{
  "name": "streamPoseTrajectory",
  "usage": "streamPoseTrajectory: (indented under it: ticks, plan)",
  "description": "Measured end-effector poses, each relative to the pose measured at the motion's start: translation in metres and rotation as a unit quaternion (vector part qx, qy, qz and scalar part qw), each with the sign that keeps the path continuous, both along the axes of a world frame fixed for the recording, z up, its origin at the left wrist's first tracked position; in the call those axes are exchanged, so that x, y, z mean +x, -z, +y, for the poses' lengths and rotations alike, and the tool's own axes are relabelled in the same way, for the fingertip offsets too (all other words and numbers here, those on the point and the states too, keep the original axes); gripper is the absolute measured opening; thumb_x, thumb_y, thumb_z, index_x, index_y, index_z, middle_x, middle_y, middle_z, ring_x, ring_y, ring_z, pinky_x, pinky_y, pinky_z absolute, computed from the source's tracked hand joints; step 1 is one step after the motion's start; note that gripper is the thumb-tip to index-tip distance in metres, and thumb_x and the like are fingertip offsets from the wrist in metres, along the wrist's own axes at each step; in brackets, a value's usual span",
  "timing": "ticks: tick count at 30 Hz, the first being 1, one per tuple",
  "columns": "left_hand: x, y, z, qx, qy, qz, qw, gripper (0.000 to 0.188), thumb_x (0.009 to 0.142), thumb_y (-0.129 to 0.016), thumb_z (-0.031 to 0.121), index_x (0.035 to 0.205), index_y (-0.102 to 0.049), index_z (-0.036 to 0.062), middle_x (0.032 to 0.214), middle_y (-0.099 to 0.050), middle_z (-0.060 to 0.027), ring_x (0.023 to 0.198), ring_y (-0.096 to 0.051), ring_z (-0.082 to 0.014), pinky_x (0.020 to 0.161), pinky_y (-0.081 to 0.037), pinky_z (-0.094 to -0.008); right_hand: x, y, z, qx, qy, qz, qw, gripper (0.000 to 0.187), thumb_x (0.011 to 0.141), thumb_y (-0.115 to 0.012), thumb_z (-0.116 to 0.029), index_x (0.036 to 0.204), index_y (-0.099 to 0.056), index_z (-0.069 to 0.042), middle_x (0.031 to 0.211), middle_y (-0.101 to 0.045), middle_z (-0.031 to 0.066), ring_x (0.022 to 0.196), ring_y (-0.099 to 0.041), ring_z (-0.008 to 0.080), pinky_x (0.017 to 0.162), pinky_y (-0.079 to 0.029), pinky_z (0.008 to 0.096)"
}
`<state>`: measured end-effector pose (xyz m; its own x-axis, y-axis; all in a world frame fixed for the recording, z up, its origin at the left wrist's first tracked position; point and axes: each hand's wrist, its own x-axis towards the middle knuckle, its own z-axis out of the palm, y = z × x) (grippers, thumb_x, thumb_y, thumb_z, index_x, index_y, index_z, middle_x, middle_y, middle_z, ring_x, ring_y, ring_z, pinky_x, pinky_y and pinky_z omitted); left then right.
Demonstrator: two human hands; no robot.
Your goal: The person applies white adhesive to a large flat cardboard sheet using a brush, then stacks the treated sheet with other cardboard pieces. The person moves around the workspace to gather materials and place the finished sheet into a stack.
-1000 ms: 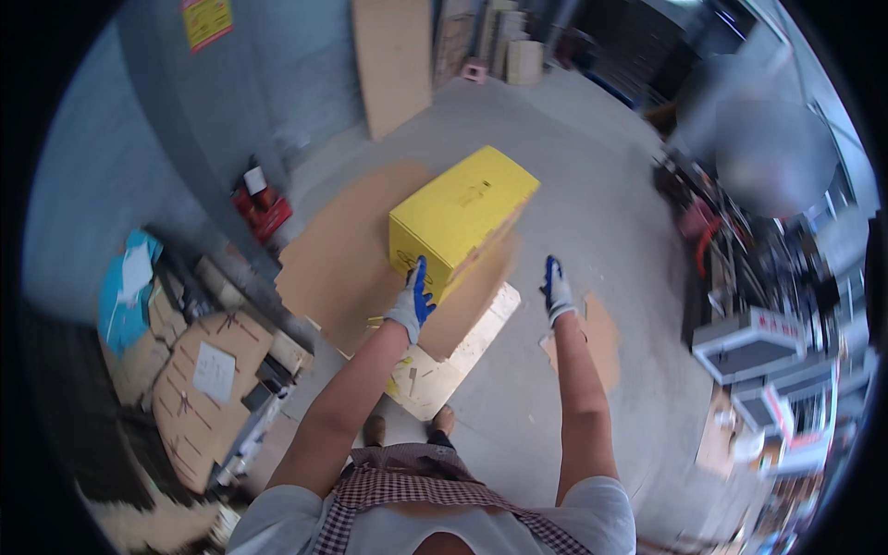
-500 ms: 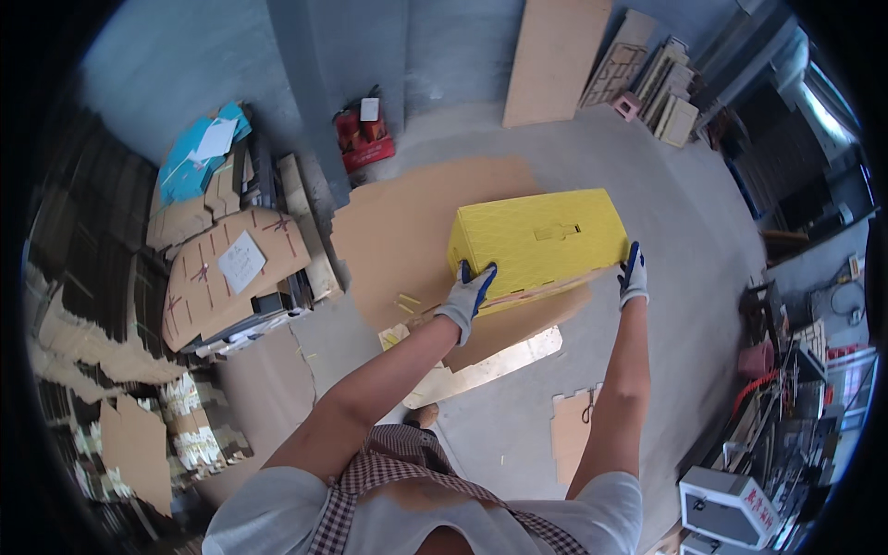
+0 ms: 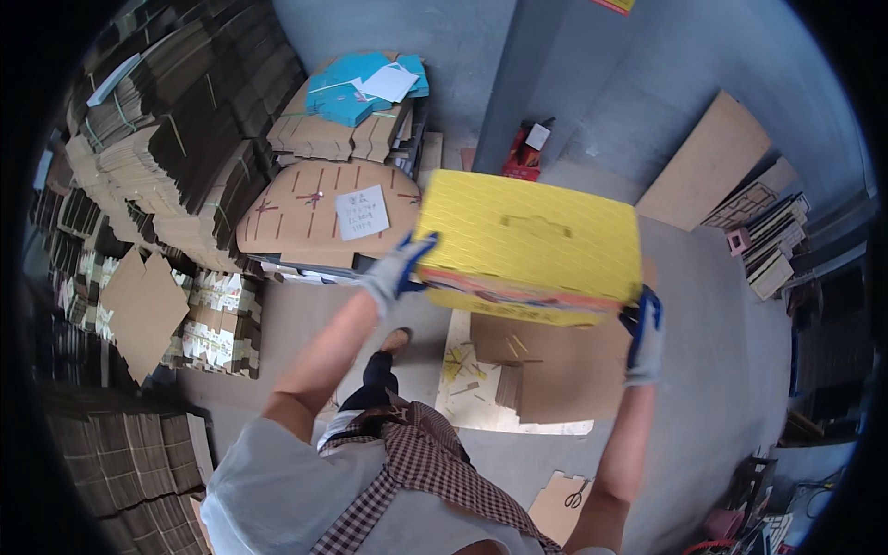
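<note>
A yellow cardboard box [image 3: 527,240] with a quilted-looking top and a handle-shaped outline is held up in front of me. Its near side carries an orange and blue printed band; whether it is one box or a tight stack of sheets I cannot tell. My left hand [image 3: 396,276], in a grey and blue work glove, grips the near left corner. At the near right corner, my right hand [image 3: 646,335] in a matching glove clasps the end. The fingertips of both hands are partly hidden. Beneath the box lie a brown cardboard sheet [image 3: 573,379] and a pale board [image 3: 462,393] with yellow scraps.
Left of the box stands a pile topped by a brown cardboard sheet [image 3: 305,208] with a white paper [image 3: 362,212]. Behind it are blue sheets [image 3: 347,111]. Bundled flat cardboard [image 3: 139,176] rises at far left. Scissors [image 3: 575,495] lie on cardboard near my right forearm.
My view has swung left. Both hands have carried the yellow box up off the floor area and leftward, toward the cardboard piles. The board and scraps beneath it now show more fully.
</note>
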<state>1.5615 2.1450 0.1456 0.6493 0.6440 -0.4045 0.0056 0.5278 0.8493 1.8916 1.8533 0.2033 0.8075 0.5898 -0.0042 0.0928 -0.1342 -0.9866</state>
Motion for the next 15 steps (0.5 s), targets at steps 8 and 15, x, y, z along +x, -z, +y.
streamPoseTrajectory:
  ticks: [8, 15]
  plan:
    - [-0.259, 0.083, 0.275, 0.065, -0.176, 0.077, 0.979, 0.078, 0.071, -0.082, 0.012, 0.141, -0.048, 0.0143, 0.131, -0.056, -0.0075, 0.123, -0.052, -0.0253, 0.095, -0.05, -0.0436, -0.155, 0.127, 0.365, 0.076, -0.161, 0.235, 0.956, 0.027, 0.099, -0.058, -0.021, 0.122, -0.058, -0.007, 0.092, -0.062, 0.0008, 0.073, -0.059, 0.0087, 0.064, -0.051, 0.023]
    - [-0.371, 0.186, 0.394, -0.073, -0.338, 0.213, 0.914, 0.062, 0.092, -0.063, 0.024, 0.147, -0.035, 0.0353, 0.125, -0.058, -0.0012, 0.109, -0.053, -0.0203, 0.077, -0.047, -0.0457, -0.247, 0.24, 0.522, -0.035, -0.335, 0.443, 0.831, 0.054, 0.1, -0.049, -0.049, 0.142, -0.043, -0.016, 0.124, -0.059, 0.0043, 0.095, -0.061, 0.0151, 0.082, -0.051, 0.0289]
